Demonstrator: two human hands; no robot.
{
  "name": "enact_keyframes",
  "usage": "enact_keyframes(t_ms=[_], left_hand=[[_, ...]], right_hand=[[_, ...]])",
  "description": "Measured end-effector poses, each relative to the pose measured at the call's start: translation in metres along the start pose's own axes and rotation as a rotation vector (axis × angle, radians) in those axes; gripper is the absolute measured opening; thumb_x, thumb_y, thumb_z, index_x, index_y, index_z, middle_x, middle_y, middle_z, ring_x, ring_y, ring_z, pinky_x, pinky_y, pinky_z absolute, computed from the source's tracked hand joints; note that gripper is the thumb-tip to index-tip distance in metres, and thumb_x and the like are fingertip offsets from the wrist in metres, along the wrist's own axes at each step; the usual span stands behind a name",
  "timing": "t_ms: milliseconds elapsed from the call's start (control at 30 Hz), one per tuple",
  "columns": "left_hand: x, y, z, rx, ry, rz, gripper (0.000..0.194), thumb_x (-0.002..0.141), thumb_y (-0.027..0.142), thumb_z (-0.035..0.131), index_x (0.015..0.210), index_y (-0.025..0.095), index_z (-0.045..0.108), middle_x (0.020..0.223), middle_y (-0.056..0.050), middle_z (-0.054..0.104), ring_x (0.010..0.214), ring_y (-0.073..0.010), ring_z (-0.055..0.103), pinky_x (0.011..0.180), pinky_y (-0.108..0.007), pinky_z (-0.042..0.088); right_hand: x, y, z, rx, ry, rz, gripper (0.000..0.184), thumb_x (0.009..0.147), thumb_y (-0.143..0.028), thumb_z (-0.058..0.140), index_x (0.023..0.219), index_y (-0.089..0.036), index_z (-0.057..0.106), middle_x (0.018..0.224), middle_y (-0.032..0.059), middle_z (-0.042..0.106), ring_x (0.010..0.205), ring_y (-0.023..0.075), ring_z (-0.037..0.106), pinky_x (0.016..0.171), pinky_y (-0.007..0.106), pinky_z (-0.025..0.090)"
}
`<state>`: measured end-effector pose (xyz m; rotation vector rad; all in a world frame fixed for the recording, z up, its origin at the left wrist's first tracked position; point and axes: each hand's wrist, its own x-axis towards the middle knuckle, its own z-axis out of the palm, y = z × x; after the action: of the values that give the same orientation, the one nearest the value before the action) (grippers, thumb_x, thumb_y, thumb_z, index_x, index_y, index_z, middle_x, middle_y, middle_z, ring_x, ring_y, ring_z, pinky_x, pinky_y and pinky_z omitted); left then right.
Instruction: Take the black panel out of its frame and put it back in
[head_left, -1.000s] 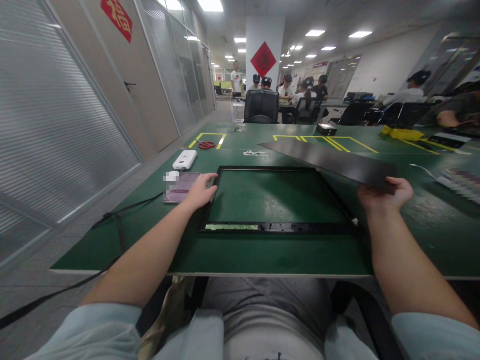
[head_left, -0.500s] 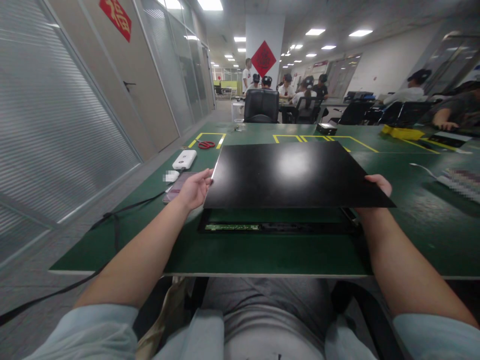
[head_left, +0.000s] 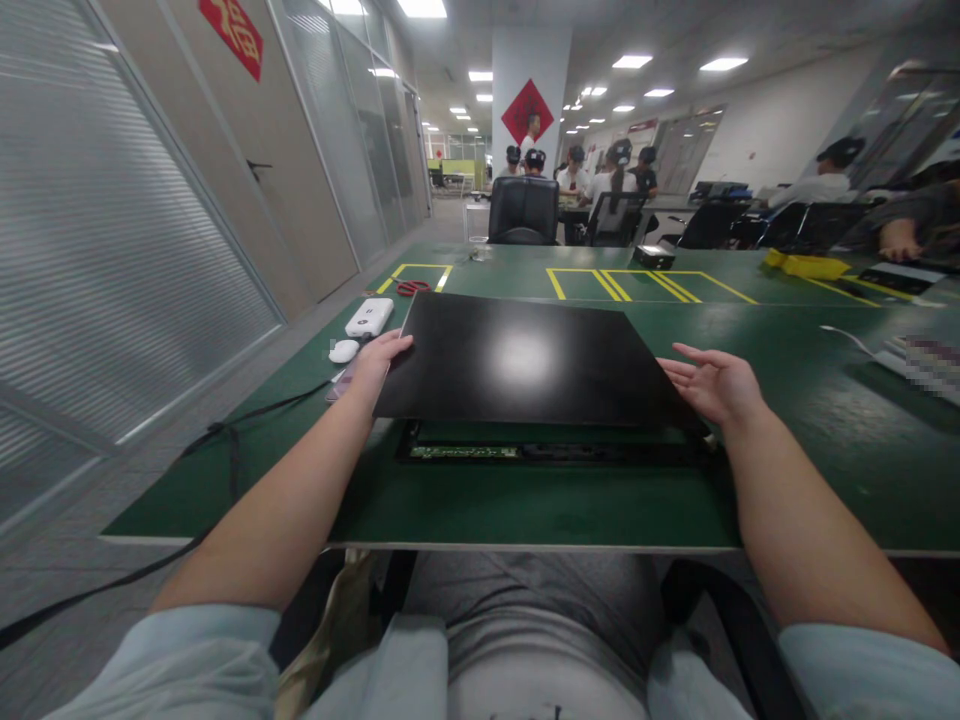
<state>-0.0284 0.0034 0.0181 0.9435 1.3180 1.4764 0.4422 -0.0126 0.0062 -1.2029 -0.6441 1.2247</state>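
Note:
A flat, glossy black panel, like a display panel, is held above the table and tilts down to the right. My left hand grips its left edge, thumb on top and fingers hidden underneath. Beside the right edge, my right hand is open with palm turned up and fingers stretched out; whether the fingertips touch the panel I cannot tell. Below the panel lies a thin black frame, mostly covered. A green circuit board strip shows along its near side.
The green table bears a white device, a white mouse-like object, red-handled scissors and a black strap on the left. Farther off are yellow tape marks, a small black box and a yellow object. Several people sit beyond.
The panel has shifted left, and its right side has dropped. My right hand has let go of the right edge and opened. My left hand keeps its hold and has moved slightly left.

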Motion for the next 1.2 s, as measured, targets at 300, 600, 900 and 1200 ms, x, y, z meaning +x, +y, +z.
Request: enact_keyframes(t_ms=[300, 600, 900, 1200], left_hand=[[-0.004, -0.009, 0.002, -0.076, 0.002, -0.001, 0.013, 0.067, 0.014, 0.072, 0.08, 0.017, 0.071, 0.057, 0.001, 0.069, 0.067, -0.0221, 0.073, 0.065, -0.029, 0.06], [0.004, -0.028, -0.002, -0.024, -0.161, -0.062, 0.024, 0.065, 0.019, 0.083, 0.088, 0.015, 0.074, 0.069, -0.003, 0.076, 0.068, -0.0223, 0.075, 0.069, -0.032, 0.061], [-0.013, -0.025, 0.01, 0.028, -0.151, -0.106, 0.016, 0.07, 0.015, 0.079, 0.084, 0.015, 0.073, 0.068, -0.004, 0.076, 0.065, -0.0212, 0.074, 0.067, -0.032, 0.062], [-0.013, -0.025, 0.009, 0.053, -0.153, -0.12, 0.016, 0.07, 0.018, 0.081, 0.084, 0.016, 0.073, 0.07, -0.004, 0.077, 0.066, -0.0208, 0.075, 0.07, -0.031, 0.062]], right_hand=[[0.003, 0.004, -0.002, -0.174, 0.099, -0.032, 0.027, 0.073, -0.013, 0.058, 0.099, -0.019, 0.06, 0.076, 0.0137, 0.076, 0.063, 0.0235, 0.074, 0.05, 0.028, 0.058], [0.005, 0.01, 0.0, -0.334, 0.243, -0.195, 0.022, 0.07, -0.008, 0.063, 0.089, -0.02, 0.061, 0.066, 0.0045, 0.073, 0.046, 0.0181, 0.066, 0.038, 0.026, 0.053], [0.009, 0.013, -0.003, -0.42, 0.261, -0.22, 0.011, 0.076, -0.012, 0.066, 0.085, -0.019, 0.064, 0.064, 0.0034, 0.072, 0.044, 0.0158, 0.064, 0.036, 0.023, 0.051], [0.007, 0.015, 0.001, -0.391, 0.287, -0.258, 0.017, 0.075, -0.001, 0.065, 0.082, -0.016, 0.068, 0.062, 0.0045, 0.071, 0.042, 0.0135, 0.062, 0.036, 0.02, 0.05]])
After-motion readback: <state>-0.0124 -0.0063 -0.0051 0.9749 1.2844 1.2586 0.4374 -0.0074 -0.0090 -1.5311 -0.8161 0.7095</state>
